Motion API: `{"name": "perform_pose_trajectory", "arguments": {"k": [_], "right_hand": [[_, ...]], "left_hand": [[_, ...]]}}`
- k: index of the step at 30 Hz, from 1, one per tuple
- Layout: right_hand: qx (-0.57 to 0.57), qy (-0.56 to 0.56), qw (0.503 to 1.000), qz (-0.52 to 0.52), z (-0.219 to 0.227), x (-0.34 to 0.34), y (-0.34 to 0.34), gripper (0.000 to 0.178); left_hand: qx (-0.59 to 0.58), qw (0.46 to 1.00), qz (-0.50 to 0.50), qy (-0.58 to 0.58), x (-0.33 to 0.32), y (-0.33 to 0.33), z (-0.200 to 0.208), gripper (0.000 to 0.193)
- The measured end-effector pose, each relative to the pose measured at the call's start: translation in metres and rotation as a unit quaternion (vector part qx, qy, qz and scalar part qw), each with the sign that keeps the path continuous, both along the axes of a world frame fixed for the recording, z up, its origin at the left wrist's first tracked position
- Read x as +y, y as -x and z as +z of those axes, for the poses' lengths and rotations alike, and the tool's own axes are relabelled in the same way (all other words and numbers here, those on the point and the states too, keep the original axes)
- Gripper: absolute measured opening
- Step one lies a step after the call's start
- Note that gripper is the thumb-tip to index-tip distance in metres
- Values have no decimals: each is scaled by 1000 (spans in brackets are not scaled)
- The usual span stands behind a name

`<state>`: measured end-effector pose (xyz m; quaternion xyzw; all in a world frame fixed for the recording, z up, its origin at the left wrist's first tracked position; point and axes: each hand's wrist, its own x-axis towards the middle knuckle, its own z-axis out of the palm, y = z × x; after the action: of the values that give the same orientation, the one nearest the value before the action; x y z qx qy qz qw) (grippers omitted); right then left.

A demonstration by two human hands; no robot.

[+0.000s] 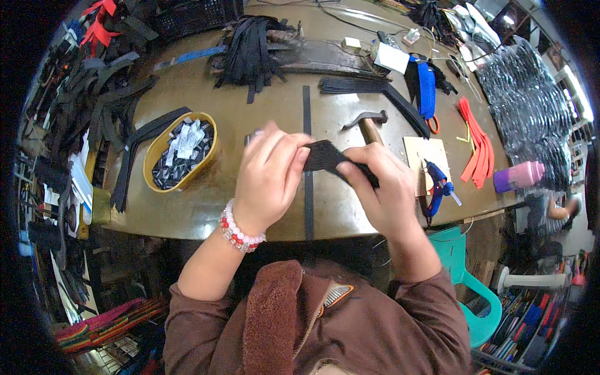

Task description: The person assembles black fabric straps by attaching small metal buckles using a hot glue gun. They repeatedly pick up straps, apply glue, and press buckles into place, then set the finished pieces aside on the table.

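Note:
Just above the table's near edge, both of my hands hold a piece of black woven webbing strap (323, 156), folded or bent between them. My left hand (269, 172), with a beaded bracelet at the wrist, pinches the strap's left part. A small greyish thing (252, 135) shows beside its fingers, too blurred to name. My right hand (389, 187) grips the right part between thumb and fingers, and the strap's far end passes under that hand. Behind the right hand lies a hammer (373, 130), its wooden handle partly hidden by the hand.
Left stands a yellow oval tub (213, 145) of small black pieces and pale labels. At right are a blue glue gun (437, 194), red straps (478, 147) and a purple-pink bottle (519, 177). Black straps (250, 56) are heaped at the back. A green chair (478, 300) stands lower right.

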<state>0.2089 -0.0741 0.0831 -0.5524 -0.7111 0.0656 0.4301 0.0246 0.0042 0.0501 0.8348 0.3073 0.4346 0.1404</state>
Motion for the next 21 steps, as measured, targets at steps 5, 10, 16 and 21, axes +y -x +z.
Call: {"name": "perform_pose_trajectory", "arguments": {"k": [5, 10, 16, 21], "right_hand": [[51, 138, 985, -87, -92, 36, 1, 16], [66, 132, 987, -57, -131, 35, -9, 18], [-137, 172, 969, -114, -114, 35, 4, 20], [14, 8, 966, -258, -114, -33, -39, 24]], "left_hand": [[45, 975, 28, 216, 14, -12, -55, 18], [10, 970, 43, 240, 18, -9, -96, 17], [176, 981, 69, 34, 7, -15, -88, 18], [255, 964, -33, -62, 3, -23, -88, 24]]}}
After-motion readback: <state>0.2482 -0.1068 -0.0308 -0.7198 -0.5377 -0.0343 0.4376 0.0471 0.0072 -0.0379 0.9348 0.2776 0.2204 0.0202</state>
